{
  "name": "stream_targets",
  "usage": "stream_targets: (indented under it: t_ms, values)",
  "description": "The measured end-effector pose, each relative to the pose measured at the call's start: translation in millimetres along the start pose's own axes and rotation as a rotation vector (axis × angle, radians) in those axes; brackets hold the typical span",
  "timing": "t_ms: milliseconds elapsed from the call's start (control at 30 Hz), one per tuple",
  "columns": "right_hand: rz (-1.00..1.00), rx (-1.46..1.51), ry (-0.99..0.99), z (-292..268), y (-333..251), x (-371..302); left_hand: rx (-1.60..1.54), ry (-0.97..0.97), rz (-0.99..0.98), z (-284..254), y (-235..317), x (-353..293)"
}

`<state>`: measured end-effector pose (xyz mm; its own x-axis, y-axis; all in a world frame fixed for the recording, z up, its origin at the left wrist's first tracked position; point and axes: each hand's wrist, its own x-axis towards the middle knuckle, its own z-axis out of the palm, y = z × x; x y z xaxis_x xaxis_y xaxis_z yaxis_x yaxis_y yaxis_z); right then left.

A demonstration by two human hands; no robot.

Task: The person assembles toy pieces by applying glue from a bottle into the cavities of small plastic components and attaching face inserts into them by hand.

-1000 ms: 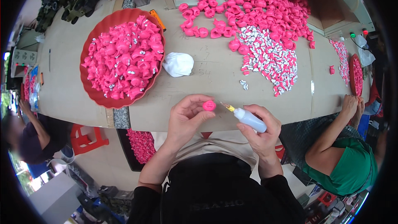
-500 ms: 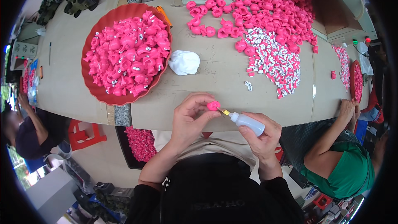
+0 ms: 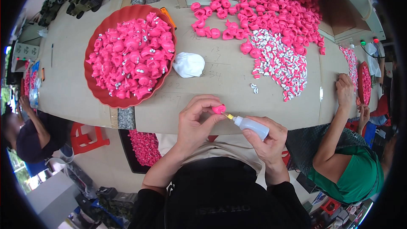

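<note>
Close to the body, the left hand (image 3: 196,121) pinches narrowly a small rounded pink piece (image 3: 218,109), and the right hand (image 3: 271,138) is closed around a squeeze bottle (image 3: 253,128). The bottle lies slantwise, its long axis going from the right hand forward and leftward to the pink piece, so the yellow nozzle (image 3: 229,116) points at this piece and ends just beside it; whether they touch, I cannot tell. The bottle looks smooth and translucent, the piece looks like moulded plastic. Farther, on the flat greyish table (image 3: 203,89), there is a crumpled white bundle (image 3: 189,64), and to its left a scalloped red basin (image 3: 88,70) heaped with pink parts (image 3: 131,55). To the right spread tiny white-and-pink bits (image 3: 282,66), and behind them hollow, rounded pink shells (image 3: 271,11)
</note>
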<state>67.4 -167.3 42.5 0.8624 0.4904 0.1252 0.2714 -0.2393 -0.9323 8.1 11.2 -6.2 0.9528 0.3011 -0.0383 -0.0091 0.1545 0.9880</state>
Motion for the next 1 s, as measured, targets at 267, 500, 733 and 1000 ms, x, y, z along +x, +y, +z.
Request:
stream_targets:
  t_ms: [267, 500, 733, 1000]
  values:
    - [0.03, -0.003, -0.016, -3.0, -2.9, -0.1, 0.066, 0.038, 0.024, 0.0, 1.1, 1.1]
    - [0.036, -0.001, -0.015, -2.9, -1.4, -0.1, 0.087, 0.042, 0.028, 1.1, 2.9, 1.5]
    - [0.06, -0.024, -0.006, -4.5, -3.0, 0.3, 0.036, 0.071, 0.015, 1.5, 1.7, 0.6]
    - [0.059, 0.001, 0.021, -3.8, -0.3, 1.6, 0.055, 0.071, 0.003, 2.0, 3.9, -0.4]
